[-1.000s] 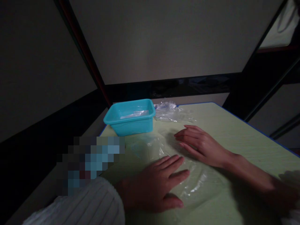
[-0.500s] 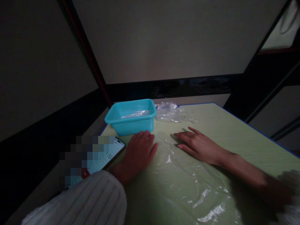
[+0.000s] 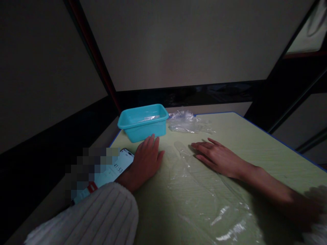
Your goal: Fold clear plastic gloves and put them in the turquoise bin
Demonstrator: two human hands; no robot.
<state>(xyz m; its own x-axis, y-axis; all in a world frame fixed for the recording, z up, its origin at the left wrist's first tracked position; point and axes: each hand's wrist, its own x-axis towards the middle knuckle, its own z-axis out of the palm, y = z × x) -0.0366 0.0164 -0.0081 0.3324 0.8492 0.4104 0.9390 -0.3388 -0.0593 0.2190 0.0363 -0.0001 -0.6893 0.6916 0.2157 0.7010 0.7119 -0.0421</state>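
Note:
My left hand (image 3: 147,159) lies open, fingertips at the near side of a turquoise basket (image 3: 146,131) that has some clear plastic inside. On the right, my right hand (image 3: 217,156) rests with its fingers apart, holding nothing. Between and below the hands a thin clear plastic sheet (image 3: 204,200), shaped somewhat like a glove, is spread flat on the table; the right fingertips are beside its upper end. Crumpled clear plastic (image 3: 187,121) sits just right of the basket.
A lit phone (image 3: 112,172) lies left of my left wrist, partly blurred out. The pale green table (image 3: 265,153) has a blue edge. Behind it stands a grey panel (image 3: 178,44) with a dark band.
The turquoise basket has moved slightly back and its near side has turned a little. My left hand has shifted forward and left. My right hand has hardly moved.

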